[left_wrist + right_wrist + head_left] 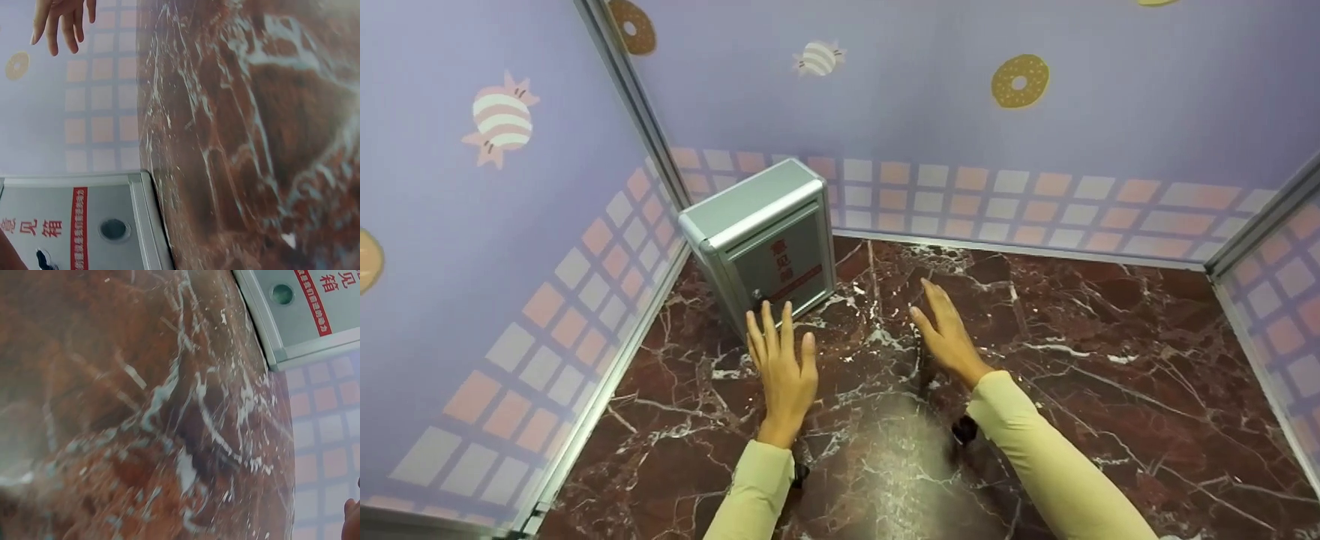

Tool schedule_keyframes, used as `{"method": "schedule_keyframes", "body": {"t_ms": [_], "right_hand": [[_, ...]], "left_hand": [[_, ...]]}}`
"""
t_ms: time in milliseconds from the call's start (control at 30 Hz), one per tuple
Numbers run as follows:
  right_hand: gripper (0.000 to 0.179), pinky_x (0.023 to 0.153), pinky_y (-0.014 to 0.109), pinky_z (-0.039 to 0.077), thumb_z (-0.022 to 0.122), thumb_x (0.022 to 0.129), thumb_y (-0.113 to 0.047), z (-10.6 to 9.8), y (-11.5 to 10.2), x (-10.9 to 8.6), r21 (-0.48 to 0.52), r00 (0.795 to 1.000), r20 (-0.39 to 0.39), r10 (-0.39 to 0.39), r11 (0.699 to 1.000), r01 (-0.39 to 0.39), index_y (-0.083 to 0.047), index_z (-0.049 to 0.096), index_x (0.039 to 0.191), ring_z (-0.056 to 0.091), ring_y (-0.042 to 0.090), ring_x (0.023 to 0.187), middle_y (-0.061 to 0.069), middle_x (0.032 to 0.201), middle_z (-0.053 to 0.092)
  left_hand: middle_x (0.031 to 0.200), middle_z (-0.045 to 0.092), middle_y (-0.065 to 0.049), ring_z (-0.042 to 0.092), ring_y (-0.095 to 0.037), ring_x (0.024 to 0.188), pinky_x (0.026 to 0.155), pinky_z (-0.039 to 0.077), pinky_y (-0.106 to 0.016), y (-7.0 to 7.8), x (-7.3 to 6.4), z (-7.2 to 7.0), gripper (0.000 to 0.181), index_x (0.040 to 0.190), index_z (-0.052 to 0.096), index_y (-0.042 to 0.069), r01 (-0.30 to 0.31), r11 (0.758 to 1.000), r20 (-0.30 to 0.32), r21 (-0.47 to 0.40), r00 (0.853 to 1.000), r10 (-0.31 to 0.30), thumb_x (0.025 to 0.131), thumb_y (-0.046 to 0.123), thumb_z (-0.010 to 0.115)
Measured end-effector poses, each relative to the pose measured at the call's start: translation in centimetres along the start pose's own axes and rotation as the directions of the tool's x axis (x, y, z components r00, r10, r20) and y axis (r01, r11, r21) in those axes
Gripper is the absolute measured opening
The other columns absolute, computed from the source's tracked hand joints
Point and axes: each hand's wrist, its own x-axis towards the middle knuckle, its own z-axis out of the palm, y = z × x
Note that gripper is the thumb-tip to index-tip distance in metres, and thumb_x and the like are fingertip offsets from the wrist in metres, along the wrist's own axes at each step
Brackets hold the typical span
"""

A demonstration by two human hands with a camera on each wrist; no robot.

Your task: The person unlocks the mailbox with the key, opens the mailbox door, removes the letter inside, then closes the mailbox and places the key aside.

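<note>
A silver-grey metal suggestion box with red Chinese lettering stands upright on the marble floor near the left corner. A small lock sits low on its front door, and a round dark disc shows beside the red strip. My left hand, fingers straight and spread, is in front of the box, its fingertips overlapping the lower door in the head view. To the right of the box, my right hand hovers with extended fingers and holds nothing. The left wrist view also catches the right hand at upper left.
Purple wall panels with candy and doughnut prints and checkered borders enclose the space at left, back and right. Metal strips run along the corners and bases. Dark red marble flooring with white veins spreads to the right.
</note>
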Motion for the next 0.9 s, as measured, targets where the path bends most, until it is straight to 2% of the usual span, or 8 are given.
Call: {"method": "schedule_keyframes", "body": {"t_ms": [133,333,600,900], "right_hand": [[0.062,0.115,0.053,0.012,0.045,0.104,-0.041,0.5,-0.5,0.7,0.004,1.000,0.023,0.013,1.000,-0.013,-0.013,0.027,0.156,0.017,0.033,0.145,0.015,0.158,0.024],[0.064,0.116,0.051,0.010,0.043,0.104,-0.045,1.5,-1.2,1.6,0.021,0.998,0.056,0.019,1.000,-0.020,-0.014,0.024,0.157,0.013,0.029,0.146,0.014,0.160,0.022],[0.062,0.116,0.050,0.012,0.044,0.105,-0.038,3.0,-2.2,2.6,0.071,0.997,0.073,0.019,0.997,-0.024,-0.012,0.024,0.157,0.015,0.033,0.146,0.016,0.159,0.023],[0.062,0.116,0.050,0.007,0.039,0.105,-0.042,4.2,-3.6,4.9,0.109,0.989,0.141,0.036,0.993,-0.052,-0.015,0.020,0.158,0.009,0.029,0.147,0.012,0.161,0.018]], "left_hand": [[0.158,0.020,-0.024,0.002,-0.043,0.145,0.114,0.000,-0.057,-0.6,0.4,-0.5,0.056,0.151,0.036,0.007,0.009,1.000,-0.053,-0.019,0.999,-0.010,0.102,0.034,0.043],[0.160,0.015,-0.020,0.001,-0.041,0.146,0.115,0.000,-0.056,-1.7,1.2,-1.6,0.059,0.152,0.033,0.004,0.046,0.999,-0.096,-0.024,0.994,-0.048,0.103,0.035,0.041],[0.162,0.013,-0.013,0.000,-0.032,0.147,0.116,0.000,-0.053,-3.3,1.1,-2.4,0.060,0.155,0.029,0.010,0.112,0.991,-0.107,-0.074,0.987,-0.120,0.104,0.039,0.037],[0.162,0.011,-0.012,0.000,-0.028,0.148,0.116,0.001,-0.051,-4.4,2.1,-3.1,0.060,0.157,0.023,0.011,0.174,0.974,-0.086,-0.148,0.979,-0.188,0.105,0.038,0.036]]}}
